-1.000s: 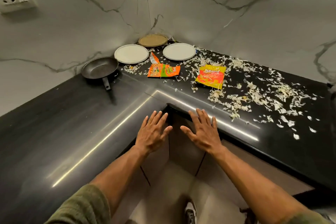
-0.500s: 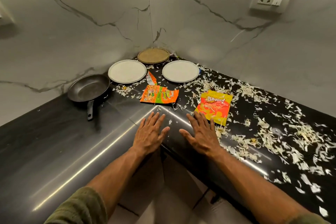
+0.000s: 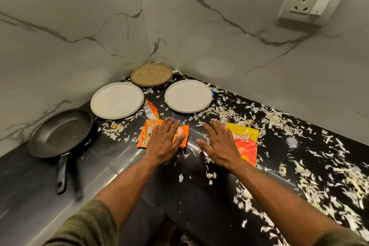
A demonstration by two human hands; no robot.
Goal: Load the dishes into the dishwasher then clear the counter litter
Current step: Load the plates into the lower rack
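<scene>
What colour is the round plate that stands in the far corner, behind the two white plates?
The corner plate is a speckled golden brown with a darker rim, seen in the head view.

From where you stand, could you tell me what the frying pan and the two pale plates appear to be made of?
The frying pan looks like dark non-stick-coated metal with a dull sheen and a black, probably plastic, handle. The left plate and right plate look matte, off-white, possibly ceramic or melamine; unclear which.
</scene>
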